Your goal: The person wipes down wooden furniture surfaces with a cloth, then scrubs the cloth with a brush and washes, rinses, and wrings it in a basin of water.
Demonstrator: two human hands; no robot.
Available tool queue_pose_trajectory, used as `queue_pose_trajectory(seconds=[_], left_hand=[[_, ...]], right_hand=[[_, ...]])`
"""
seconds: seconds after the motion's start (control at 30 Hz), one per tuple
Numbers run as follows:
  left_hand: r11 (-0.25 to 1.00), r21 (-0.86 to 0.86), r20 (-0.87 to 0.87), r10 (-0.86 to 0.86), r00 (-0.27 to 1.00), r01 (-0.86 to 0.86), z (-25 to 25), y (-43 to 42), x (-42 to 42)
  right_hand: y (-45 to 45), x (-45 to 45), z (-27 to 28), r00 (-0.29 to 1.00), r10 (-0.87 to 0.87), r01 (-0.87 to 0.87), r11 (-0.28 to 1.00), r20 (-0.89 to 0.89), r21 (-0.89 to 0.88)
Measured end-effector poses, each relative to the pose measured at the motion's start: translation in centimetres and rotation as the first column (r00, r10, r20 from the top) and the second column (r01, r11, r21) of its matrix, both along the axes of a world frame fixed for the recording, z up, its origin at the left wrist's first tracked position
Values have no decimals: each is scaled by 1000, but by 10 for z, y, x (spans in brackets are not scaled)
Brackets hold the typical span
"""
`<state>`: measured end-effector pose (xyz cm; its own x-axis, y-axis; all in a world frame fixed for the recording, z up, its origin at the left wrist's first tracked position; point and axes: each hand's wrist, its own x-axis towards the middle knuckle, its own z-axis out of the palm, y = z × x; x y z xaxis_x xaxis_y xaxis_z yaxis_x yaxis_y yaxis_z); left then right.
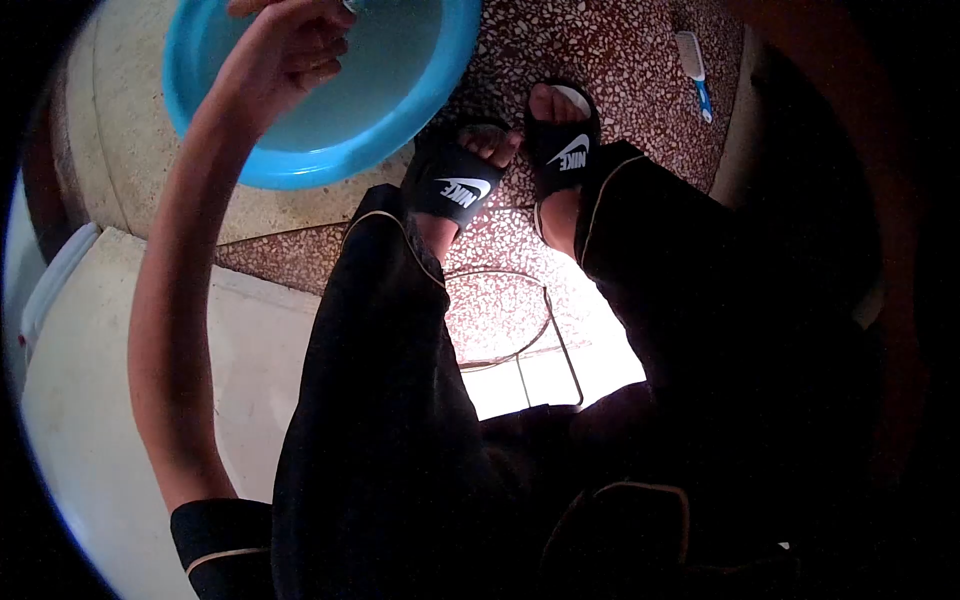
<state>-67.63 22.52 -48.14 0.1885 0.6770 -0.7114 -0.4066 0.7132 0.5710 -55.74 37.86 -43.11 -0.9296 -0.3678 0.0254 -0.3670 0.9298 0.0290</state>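
Observation:
My left hand (290,48) is over the light blue basin (300,168) at the top left, at the upper edge of the view. Its fingers are curled closed, and a small pale bit of something shows by the fingertips, cut off by the frame. What it holds I cannot make out. Cloudy water (375,85) stands in the basin beneath the hand. My right hand is not in view. A dim brownish shape at the right edge is too dark to tell.
My feet, in black slides (458,185), stand on the speckled floor (630,60) beside the basin. A brush (693,70) with a blue and white handle lies at the upper right. Between my legs is a thin metal frame (563,345) in bright light. A pale slab (110,330) is at left.

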Motion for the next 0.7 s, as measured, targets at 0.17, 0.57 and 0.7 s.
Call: queue_pose_trajectory(seconds=[0.17,0.57,0.7], left_hand=[[1000,-10,120,6,993,-5,5,-2,0],[528,294,-936,327,128,797,81,7,3],[473,-133,-838,416,-354,871,96,15,-8]], right_hand=[[-4,-2,-3,997,61,-60,998,52,-14],[4,-3,-51,199,260,964,119,945,-236],[0,13,-27,296,860,946,-205,416,-250]])
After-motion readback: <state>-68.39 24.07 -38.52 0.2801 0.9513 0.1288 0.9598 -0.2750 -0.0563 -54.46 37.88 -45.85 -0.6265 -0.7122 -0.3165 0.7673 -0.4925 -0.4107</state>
